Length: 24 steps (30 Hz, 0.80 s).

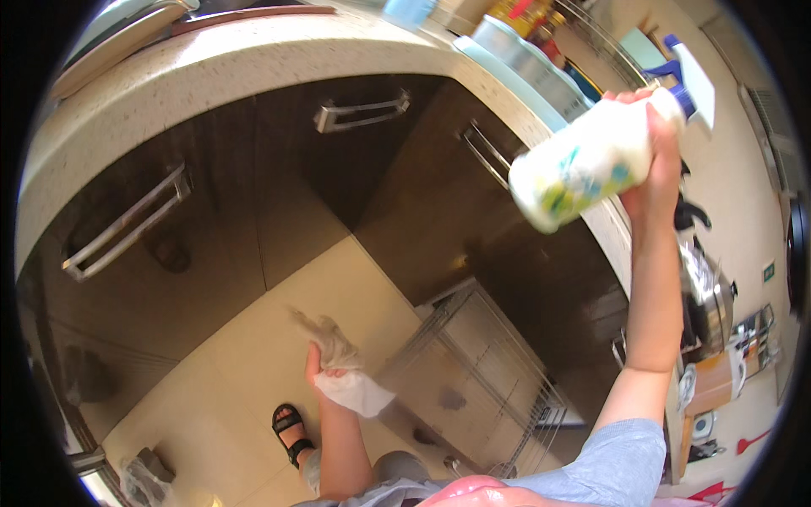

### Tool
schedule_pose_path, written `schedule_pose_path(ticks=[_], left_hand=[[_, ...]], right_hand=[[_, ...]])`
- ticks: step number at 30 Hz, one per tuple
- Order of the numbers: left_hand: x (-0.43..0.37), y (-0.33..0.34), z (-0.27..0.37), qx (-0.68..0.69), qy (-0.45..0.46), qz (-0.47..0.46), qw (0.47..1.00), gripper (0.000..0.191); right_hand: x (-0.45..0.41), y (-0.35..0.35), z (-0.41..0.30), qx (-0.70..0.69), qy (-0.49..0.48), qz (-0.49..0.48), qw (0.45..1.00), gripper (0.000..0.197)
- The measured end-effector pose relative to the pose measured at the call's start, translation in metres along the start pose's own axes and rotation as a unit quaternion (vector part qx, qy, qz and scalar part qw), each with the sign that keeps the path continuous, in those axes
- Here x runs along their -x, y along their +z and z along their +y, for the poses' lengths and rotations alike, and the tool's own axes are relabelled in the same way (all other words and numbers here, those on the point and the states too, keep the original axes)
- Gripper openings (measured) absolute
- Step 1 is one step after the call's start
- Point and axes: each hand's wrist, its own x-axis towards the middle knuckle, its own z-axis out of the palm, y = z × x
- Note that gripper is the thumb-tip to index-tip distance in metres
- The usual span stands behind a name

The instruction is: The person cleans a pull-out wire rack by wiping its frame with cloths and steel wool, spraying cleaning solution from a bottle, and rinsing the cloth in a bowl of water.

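Note:
My right hand (659, 152), raised at the upper right over the counter's edge, grips a white spray bottle (583, 165) by its neck. The bottle has a blue and white trigger head and a blue and green pattern; it is tilted, with its base toward the lower left. My left hand (320, 366) is low, above the floor, closed around a white cloth or wipe (355, 393). A greyish, crumpled piece (332, 342), blurred, sticks out beyond the fingers of the same hand. Dark glossy cabinet fronts (253, 190) with metal handles stand before me.
A speckled countertop (253, 60) curves round above the cabinets. Light blue containers (532, 70) stand near the bottle. A pulled-out wire rack (488, 374) juts from the right cabinets beside my left arm. A metal pot (709, 304) stands at the right. A plastic bag (142, 478) lies on the floor.

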Motion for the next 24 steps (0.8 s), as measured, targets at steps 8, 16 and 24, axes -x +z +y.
schedule_pose_path(ticks=[8, 16, 24], left_hand=[[0.088, 0.041, -0.112, -0.259, -0.236, 0.064, 0.934, 0.017], [0.254, 0.087, -0.241, -0.548, -0.499, -0.009, 0.672, 0.016], [0.356, 0.077, -0.286, -0.773, -0.282, -0.397, 0.406, 0.034]], right_hand=[[0.300, -0.081, -0.128, 0.036, 0.196, -0.050, 0.979, 0.063], [0.573, -0.143, -0.272, 0.067, 0.389, 0.197, 0.897, 0.035], [0.732, -0.124, -0.294, 0.196, 0.411, 0.259, 0.852, 0.053]])
